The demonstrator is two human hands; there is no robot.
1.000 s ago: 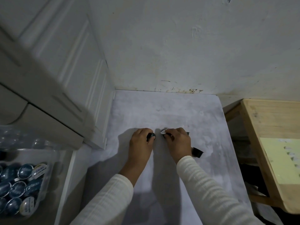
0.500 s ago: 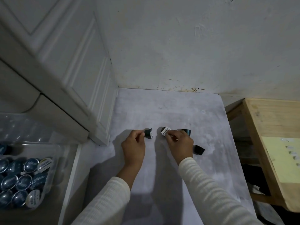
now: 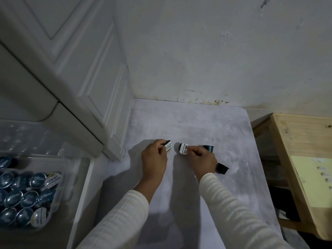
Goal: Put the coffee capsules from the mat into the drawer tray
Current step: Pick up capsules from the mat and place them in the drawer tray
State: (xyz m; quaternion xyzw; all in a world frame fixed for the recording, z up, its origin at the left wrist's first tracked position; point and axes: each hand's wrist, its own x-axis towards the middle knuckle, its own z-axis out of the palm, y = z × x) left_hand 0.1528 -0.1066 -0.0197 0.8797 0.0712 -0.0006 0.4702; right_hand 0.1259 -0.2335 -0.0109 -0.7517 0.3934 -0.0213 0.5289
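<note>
On the pale grey mat [image 3: 188,123], my left hand [image 3: 154,159] pinches a dark coffee capsule with a white lid [image 3: 168,146]. My right hand [image 3: 203,161] pinches a second white-lidded capsule [image 3: 183,148] just to the right of it. Two more dark capsules lie on the mat: one [image 3: 208,147] beyond my right hand, another [image 3: 222,168] at its right side. At the lower left, the clear drawer tray [image 3: 62,169] holds several blue-lidded and white-lidded capsules [image 3: 25,196].
A white cabinet door [image 3: 75,69] stands along the mat's left side above the open drawer. A stained wall [image 3: 215,51] closes off the back. A wooden stand [image 3: 296,159] with a pale yellow sheet sits right of the mat.
Both hands have lifted their capsules slightly and turned the white lids into view. The camera has shifted so that more of the drawer tray shows.
</note>
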